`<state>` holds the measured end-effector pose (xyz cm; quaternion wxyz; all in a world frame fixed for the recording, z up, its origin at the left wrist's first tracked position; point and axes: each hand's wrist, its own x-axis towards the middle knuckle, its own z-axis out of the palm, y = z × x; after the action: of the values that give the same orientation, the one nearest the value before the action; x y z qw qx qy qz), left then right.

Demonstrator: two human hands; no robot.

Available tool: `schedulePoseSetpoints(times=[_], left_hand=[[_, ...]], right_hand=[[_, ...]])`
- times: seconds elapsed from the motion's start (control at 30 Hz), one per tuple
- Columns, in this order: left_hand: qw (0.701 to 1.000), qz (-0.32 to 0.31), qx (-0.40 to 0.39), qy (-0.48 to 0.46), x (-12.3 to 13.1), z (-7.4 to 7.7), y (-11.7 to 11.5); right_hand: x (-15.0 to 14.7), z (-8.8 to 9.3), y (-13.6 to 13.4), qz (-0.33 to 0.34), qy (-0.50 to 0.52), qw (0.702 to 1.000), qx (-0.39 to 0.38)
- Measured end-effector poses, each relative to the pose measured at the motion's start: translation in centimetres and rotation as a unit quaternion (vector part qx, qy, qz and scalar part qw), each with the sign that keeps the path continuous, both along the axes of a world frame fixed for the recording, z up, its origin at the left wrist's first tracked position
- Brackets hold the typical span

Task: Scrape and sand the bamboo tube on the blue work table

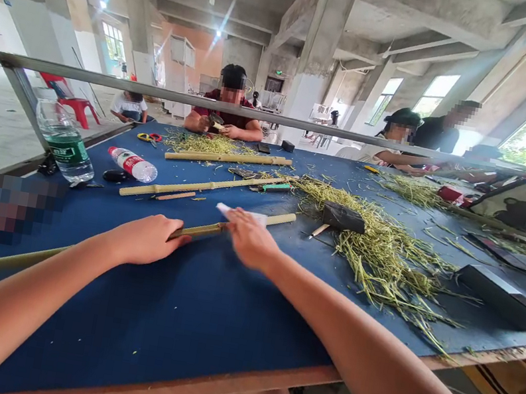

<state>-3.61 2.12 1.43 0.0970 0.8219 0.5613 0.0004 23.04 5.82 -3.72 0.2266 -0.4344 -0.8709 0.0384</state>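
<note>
A long bamboo pole (203, 230) lies slantwise in front of me, its near end low on the left and its far end past my right hand. My left hand (149, 240) is closed around its middle. Farther along, my right hand (250, 239) presses a white sheet (259, 219), paper or cloth, over the pole. That hand is slightly blurred, and its fingers partly hide the sheet. Beyond my hands, another bamboo pole (179, 185) lies on the blue tabletop (172, 316), with a thin wooden stick (175, 196) just in front of it.
Green-yellow shavings (380, 250) pile up at right, with a dark block (344, 217) on them. A long dark box (503, 298) sits at the right edge. Bottles (67, 147) stand and lie at left. Across the table a person (227, 107) works; a metal bar (159, 93) spans the far side.
</note>
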Motion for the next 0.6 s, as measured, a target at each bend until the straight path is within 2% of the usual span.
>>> schedulePoseSetpoints(times=[0.07,0.13,0.2,0.3,0.37,0.4,0.47,0.53,0.6], left_hand=[[1.000,-0.008,-0.009,-0.024,-0.1,-0.1,0.2],[0.999,-0.008,-0.022,-0.038,-0.3,0.0,0.3],[0.999,-0.002,-0.027,-0.039,-0.3,0.2,0.2],[0.999,0.002,-0.026,-0.037,-0.1,0.4,-0.1],[0.999,0.002,-0.023,-0.034,0.1,0.5,-0.3],[0.999,0.003,-0.022,-0.031,0.2,0.5,-0.3],[0.999,0.006,-0.021,-0.025,0.2,0.4,-0.3],[1.000,0.003,-0.017,-0.024,0.1,0.2,-0.1],[1.000,-0.006,-0.011,-0.025,-0.1,0.1,0.0]], right_hand=[[-1.9,0.0,-1.0,0.065,0.016,0.998,0.008],[-1.4,0.2,-0.5,0.058,0.012,0.998,-0.001],[1.3,0.5,1.1,-0.018,-0.007,1.000,-0.024],[6.3,0.8,3.8,-0.164,-0.042,0.983,-0.064],[7.6,0.8,4.6,-0.219,-0.046,0.971,-0.082],[7.3,0.7,4.4,-0.222,-0.044,0.970,-0.083],[5.0,0.5,3.2,-0.170,-0.029,0.983,-0.065],[1.6,0.2,1.4,-0.052,-0.008,0.998,-0.038],[-0.8,0.0,0.2,0.055,0.010,0.998,-0.017]])
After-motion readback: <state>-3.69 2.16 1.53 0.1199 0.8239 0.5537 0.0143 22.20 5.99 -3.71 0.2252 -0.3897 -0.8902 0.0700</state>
